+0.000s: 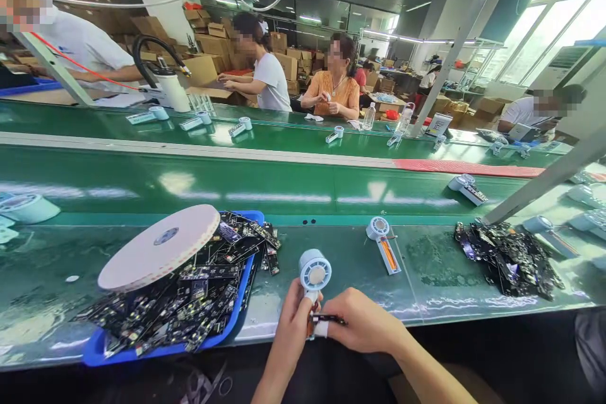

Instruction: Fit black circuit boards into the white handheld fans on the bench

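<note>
My left hand (290, 328) grips the handle of a small light-blue fan housing (314, 273), its round head pointing up and away from me. My right hand (364, 322) pinches a thin black circuit board strip (330, 319) against the handle's lower end. Both hands are at the near edge of the green bench (331, 246). To the left, a blue tray (231, 322) holds several black circuit boards, with a big white tape reel (158, 246) lying on top. Another fan housing (382, 241) lies open on the bench beyond my hands.
A heap of black circuit boards (509, 255) lies at right by a slanted metal post (544, 180). More fan housings lie on the green conveyor (284, 183) and on the far bench. Several people work across the line, with cardboard boxes behind them.
</note>
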Action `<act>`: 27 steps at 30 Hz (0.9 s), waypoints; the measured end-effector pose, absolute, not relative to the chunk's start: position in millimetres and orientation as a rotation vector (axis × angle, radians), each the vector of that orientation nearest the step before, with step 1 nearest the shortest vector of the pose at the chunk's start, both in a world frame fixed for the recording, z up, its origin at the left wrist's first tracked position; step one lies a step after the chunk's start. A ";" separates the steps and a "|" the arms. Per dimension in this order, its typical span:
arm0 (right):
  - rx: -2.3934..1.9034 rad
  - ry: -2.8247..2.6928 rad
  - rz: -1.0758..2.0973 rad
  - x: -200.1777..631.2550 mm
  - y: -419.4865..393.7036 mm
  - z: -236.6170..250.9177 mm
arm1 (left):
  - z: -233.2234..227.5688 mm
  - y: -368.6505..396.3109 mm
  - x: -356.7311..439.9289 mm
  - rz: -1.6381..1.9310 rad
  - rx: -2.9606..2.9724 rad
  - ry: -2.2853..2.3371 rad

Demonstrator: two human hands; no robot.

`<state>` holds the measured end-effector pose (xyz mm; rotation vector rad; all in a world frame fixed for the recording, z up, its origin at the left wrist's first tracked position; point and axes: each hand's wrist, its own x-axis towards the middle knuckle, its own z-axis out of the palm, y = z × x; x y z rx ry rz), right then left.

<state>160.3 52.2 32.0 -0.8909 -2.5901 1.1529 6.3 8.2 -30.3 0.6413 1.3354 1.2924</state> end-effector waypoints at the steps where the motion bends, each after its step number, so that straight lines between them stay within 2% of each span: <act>1: -0.907 -2.431 1.328 159.3 52.9 24.0 | -28.0 7.9 6.5 1.274 0.609 1.294; 3: -0.962 -2.088 1.653 156.2 52.9 6.7 | -24.5 7.7 7.3 1.265 0.515 1.175; 5: -1.011 -1.803 1.842 152.0 51.1 -8.1 | -23.5 7.2 8.2 1.287 0.421 1.042; 8: -1.065 -1.571 1.859 146.7 47.8 -20.0 | -28.7 5.2 8.6 1.299 0.373 0.951; 13: -1.025 -1.448 1.846 145.3 45.6 -22.0 | -44.6 2.8 11.1 1.277 0.552 1.148; 19: -1.077 -1.495 1.657 148.0 34.5 -16.9 | -43.9 3.0 18.2 1.256 0.685 1.425; 27: -1.211 -1.709 1.196 149.9 9.7 -19.2 | -43.8 10.2 16.6 1.327 0.663 1.605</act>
